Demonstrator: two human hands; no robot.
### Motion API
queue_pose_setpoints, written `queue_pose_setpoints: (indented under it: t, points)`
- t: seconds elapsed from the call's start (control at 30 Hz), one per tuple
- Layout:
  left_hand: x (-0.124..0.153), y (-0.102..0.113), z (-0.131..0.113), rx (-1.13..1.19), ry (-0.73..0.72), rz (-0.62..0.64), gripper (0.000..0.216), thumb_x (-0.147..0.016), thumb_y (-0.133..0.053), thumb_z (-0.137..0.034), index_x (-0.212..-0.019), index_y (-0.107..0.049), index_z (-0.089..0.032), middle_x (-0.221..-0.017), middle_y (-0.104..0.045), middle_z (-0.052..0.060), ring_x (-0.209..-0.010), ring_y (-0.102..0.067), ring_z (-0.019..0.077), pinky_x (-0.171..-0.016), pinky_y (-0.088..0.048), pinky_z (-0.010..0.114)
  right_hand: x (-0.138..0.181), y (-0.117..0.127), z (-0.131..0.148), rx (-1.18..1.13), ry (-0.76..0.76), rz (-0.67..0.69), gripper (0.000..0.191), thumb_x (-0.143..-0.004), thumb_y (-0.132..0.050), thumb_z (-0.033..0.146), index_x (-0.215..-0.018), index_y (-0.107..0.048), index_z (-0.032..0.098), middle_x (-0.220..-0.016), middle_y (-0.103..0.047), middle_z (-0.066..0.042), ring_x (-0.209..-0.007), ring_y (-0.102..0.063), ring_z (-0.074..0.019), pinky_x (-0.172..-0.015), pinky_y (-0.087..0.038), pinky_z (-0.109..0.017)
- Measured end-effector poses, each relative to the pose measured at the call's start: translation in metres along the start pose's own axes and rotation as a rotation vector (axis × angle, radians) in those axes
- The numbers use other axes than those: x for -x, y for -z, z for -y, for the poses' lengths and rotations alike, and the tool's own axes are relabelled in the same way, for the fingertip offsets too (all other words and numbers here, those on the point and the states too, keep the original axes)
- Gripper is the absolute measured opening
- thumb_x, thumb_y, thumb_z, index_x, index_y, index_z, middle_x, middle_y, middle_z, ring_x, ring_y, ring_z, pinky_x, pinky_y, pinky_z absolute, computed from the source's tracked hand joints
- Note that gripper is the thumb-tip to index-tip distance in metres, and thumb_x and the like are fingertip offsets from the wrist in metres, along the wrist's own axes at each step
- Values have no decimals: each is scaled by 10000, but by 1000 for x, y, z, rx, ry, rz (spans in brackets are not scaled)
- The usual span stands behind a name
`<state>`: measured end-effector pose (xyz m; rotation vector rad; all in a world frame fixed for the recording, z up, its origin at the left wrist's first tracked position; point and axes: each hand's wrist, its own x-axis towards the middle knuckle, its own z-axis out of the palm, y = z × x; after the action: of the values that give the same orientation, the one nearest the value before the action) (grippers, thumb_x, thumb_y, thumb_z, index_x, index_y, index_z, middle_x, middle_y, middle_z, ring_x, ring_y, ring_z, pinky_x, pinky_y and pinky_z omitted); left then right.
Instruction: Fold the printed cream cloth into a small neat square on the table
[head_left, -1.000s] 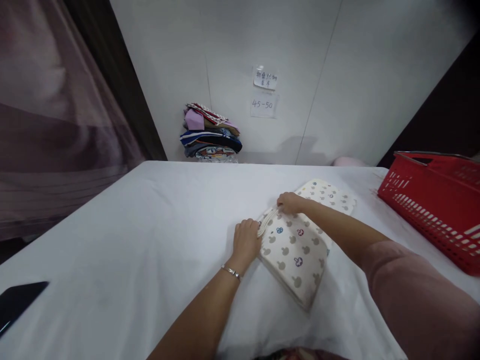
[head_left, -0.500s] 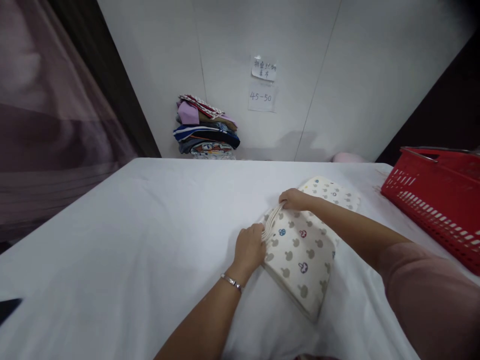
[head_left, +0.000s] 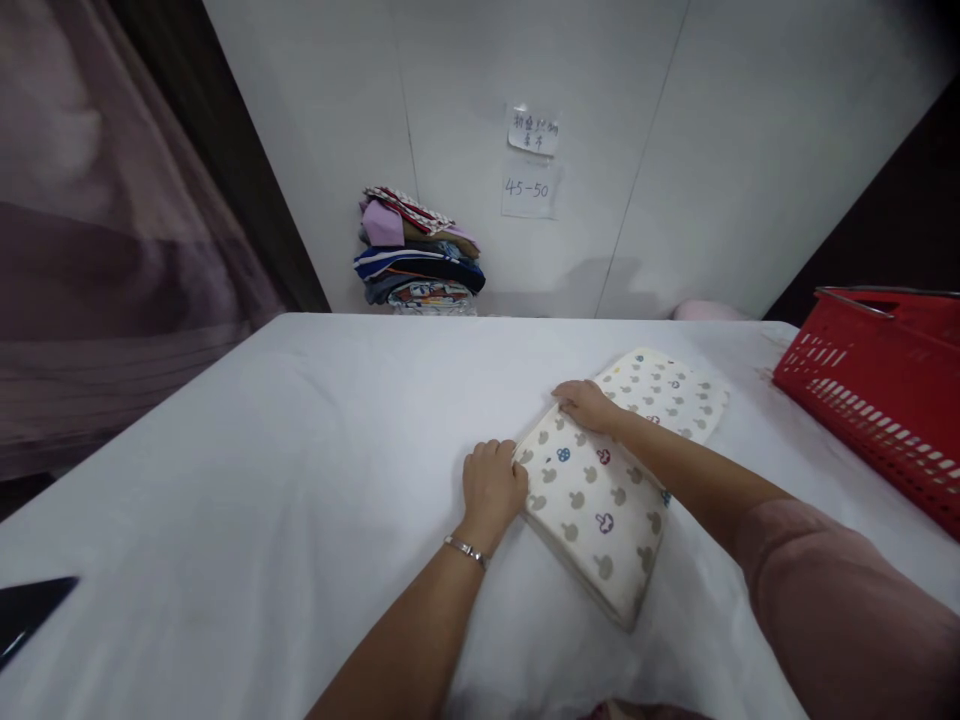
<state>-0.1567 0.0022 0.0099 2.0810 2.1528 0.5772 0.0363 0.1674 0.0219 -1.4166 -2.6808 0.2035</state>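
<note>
A thick folded cream cloth [head_left: 592,490] printed with grey, blue, red and purple mushrooms lies at an angle on the white-covered table. Part of the same print [head_left: 682,395] extends beyond my right forearm toward the back right; whether it is one piece with the fold is hidden by the arm. My left hand [head_left: 495,485], with a silver bracelet at the wrist, grips the cloth's left corner, thumb over the edge. At its upper corner my right hand [head_left: 589,403] holds the edge between thumb and fingers, the fingertips partly past it.
A red plastic basket [head_left: 877,390] with a metal handle stands at the right edge. Folded fabrics [head_left: 420,250] are stacked beyond the table's far edge against the wall, left of paper signs [head_left: 531,190]. A dark flat object [head_left: 34,610] pokes in at the lower left.
The lifted, layered left edge of the cloth has come down and lies flatter. Both hands stay at its two corners, and the view has shifted slightly.
</note>
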Motion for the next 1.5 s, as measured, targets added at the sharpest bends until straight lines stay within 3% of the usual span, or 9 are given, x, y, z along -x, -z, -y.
queue_pose_setpoints:
  t: [0.17,0.37,0.47,0.57,0.77,0.97,1.2,1.33,1.5]
  points:
    - [0,-2,1,4,48,-2,190,-812,-490,-215,-959,-608,-184,-988,-587,86,-981,-503,235,-821,-383,349,30,-11,22,0,-108,-154,463,-935,-349,226,-1374,-407,93,-1479,-316,-183,-1373,-228,-304,-1102,-168,-502]
    - [-2,0,1,-2,42,-6,344,-801,-499,-207,-1138,-568,-190,-1064,-598,90,-1013,-505,239,-844,-393,349,62,-21,58,-52,-26,-14,527,-946,-343,357,-1421,-352,128,-1516,-247,-150,-1397,-191,-285,-1123,-166,-500]
    - [-3,0,5,5,12,-8,410,-812,-473,-204,-1214,-543,-174,-1079,-613,92,-1009,-517,246,-850,-404,357,73,-21,74,-79,-73,-10,565,-947,-329,379,-1438,-314,100,-1529,-188,-170,-1403,-162,-308,-1109,-184,-531]
    - [-5,-1,9,42,-8,-5,420,-822,-454,-189,-1232,-544,-169,-1079,-624,87,-1002,-533,239,-860,-412,349,91,-18,92,-138,-20,22,602,-925,-388,422,-1449,-299,141,-1530,-193,-157,-1404,-167,-296,-1113,-165,-537]
    - [-9,2,14,182,-5,16,323,-822,-471,-177,-1104,-629,-184,-1074,-639,74,-1008,-557,235,-872,-428,334,150,-19,125,-190,95,42,483,-927,-408,405,-1381,-423,241,-1501,-305,-98,-1390,-229,-271,-1103,-217,-528]
    - [-16,-2,22,352,128,93,268,-783,-574,-248,-1032,-669,-221,-1069,-667,35,-975,-594,198,-836,-444,285,208,-46,150,-73,106,-110,552,-889,-463,316,-1412,-386,157,-1473,-334,-154,-1380,-253,-290,-1113,-207,-548]
    - [-21,0,43,766,227,87,270,-772,-624,-379,-942,-677,-175,-952,-699,52,-851,-624,159,-754,-461,244,242,-42,137,-94,183,-217,591,-879,-419,226,-1457,-297,209,-1464,-365,-108,-1372,-284,-257,-1097,-253,-552]
    - [-12,10,47,730,257,59,282,-788,-594,-445,-845,-671,-181,-896,-703,39,-809,-621,156,-702,-449,244,244,-39,123,-51,144,-259,554,-893,-413,246,-1440,-338,207,-1435,-415,-113,-1372,-283,-269,-1096,-240,-558]
    - [-2,19,39,559,275,39,392,-804,-512,-554,-727,-633,-188,-764,-683,25,-694,-587,149,-587,-389,242,243,-47,117,-20,192,-175,510,-886,-453,290,-1389,-426,206,-1426,-424,-123,-1347,-334,-276,-1085,-259,-551]
